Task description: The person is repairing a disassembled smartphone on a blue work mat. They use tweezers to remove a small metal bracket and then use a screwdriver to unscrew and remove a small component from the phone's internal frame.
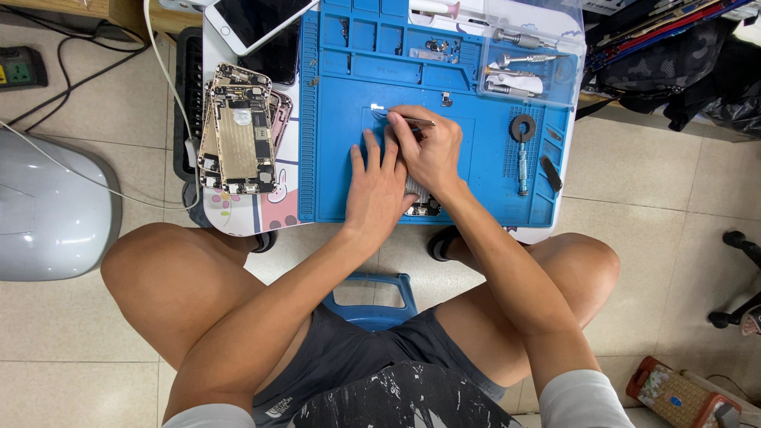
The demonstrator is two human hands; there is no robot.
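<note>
On the blue repair mat (349, 190) lies a small phone circuit board (422, 204), mostly hidden under my hands. My left hand (376, 186) presses flat on it, fingers pointing away from me. Next to it, partly overlapping, my right hand (428, 147) grips thin metal tweezers (400, 119) whose tips point left over the mat. A tiny bright part (375, 108) sits near the tweezer tips.
Opened gold phone housings (238, 131) are stacked left of the mat, with a white phone (250, 20) above. Screwdrivers (519, 59), a black ring (522, 128) and a small driver (522, 168) lie at the mat's right. A grey rounded object (47, 206) stands on the floor at left.
</note>
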